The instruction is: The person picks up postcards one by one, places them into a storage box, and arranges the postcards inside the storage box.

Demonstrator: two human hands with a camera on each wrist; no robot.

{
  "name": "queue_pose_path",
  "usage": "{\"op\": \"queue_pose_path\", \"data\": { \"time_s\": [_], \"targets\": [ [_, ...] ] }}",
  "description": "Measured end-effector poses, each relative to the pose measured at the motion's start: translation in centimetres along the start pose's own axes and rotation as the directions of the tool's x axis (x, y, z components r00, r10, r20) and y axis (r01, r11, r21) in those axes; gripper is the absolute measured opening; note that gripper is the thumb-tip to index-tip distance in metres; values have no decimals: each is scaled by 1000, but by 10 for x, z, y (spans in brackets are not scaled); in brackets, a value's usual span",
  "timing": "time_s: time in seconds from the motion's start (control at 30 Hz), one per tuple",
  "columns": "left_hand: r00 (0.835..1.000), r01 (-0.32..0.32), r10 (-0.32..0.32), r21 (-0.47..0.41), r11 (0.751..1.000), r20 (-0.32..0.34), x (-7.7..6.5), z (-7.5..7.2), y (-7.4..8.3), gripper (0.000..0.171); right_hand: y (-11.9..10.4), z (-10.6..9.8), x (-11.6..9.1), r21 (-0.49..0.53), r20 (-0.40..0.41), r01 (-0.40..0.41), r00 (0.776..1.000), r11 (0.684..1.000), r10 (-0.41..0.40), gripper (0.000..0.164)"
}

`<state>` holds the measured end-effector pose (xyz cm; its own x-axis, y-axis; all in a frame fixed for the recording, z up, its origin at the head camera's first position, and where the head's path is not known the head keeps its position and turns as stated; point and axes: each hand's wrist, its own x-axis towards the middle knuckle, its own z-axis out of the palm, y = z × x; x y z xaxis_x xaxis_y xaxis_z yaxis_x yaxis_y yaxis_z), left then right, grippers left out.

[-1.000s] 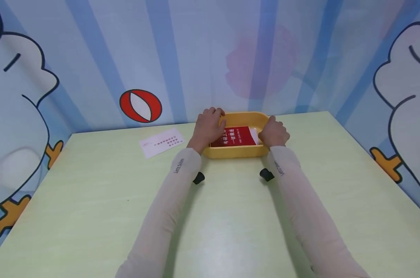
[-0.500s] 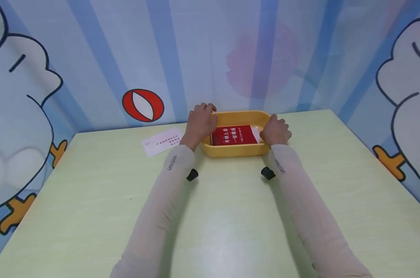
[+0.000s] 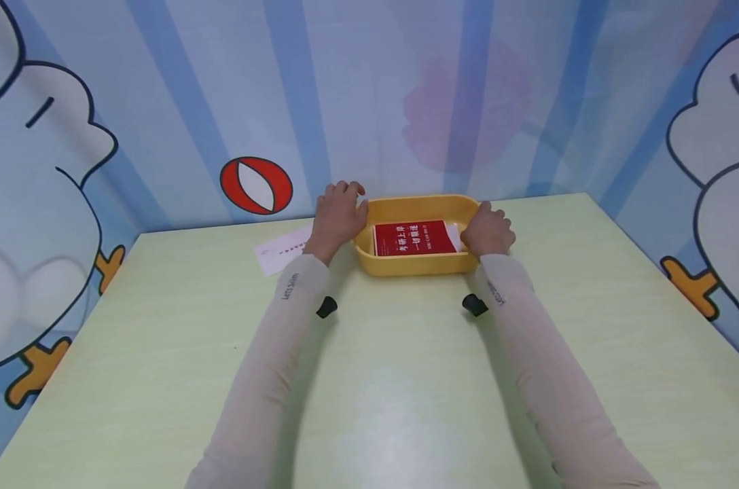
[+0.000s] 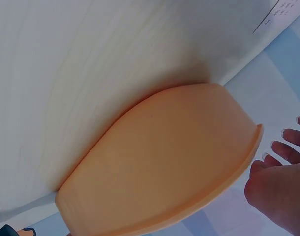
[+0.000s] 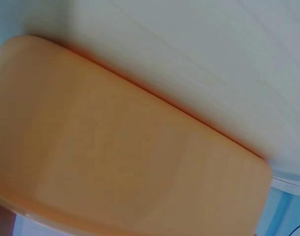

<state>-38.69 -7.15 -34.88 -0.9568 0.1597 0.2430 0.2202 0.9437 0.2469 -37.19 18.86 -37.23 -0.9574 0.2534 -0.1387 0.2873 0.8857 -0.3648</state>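
A yellow plastic tray stands at the far side of the table, with a red booklet bearing white print lying inside. Something white shows under the booklet's right end. My right hand grips the tray's right end at the rim. Beside the left end is my left hand, its fingers loosely bent with nothing in them. In the left wrist view that hand is just off the rim of the tray. The tray's outer wall fills most of the right wrist view.
A white printed card lies left of the tray, partly hidden by the left hand. A patterned blue backdrop rises right behind the tray and along both sides of the table.
My left hand has moved left, off the tray, and now covers part of the white card. More of the red booklet shows. My right hand has stayed at the tray's right end.
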Motion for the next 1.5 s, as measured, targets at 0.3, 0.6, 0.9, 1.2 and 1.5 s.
{"op": "queue_pose_path", "data": {
  "time_s": [0.3,0.6,0.9,1.2,1.5],
  "targets": [
    [1000,-2,2,9,1000,-14,-4,-4,-19,33,2,-5,-2,0,-9,19,1000,1000,-19,57],
    [998,47,-49,37,998,37,-12,1,-38,35,8,-5,-5,-10,-8,26,1000,1000,-26,54],
    [997,53,-56,65,996,53,-19,3,-59,40,8,-3,-4,-18,-20,11,1000,1000,-11,53],
    [991,106,-111,79,991,72,-24,1,-80,45,5,-3,-7,-13,-33,-3,999,1000,3,52],
    [963,217,-228,93,972,140,-32,-3,-95,51,6,-3,-3,-16,-21,22,1000,1000,-22,55]
  ]
}}
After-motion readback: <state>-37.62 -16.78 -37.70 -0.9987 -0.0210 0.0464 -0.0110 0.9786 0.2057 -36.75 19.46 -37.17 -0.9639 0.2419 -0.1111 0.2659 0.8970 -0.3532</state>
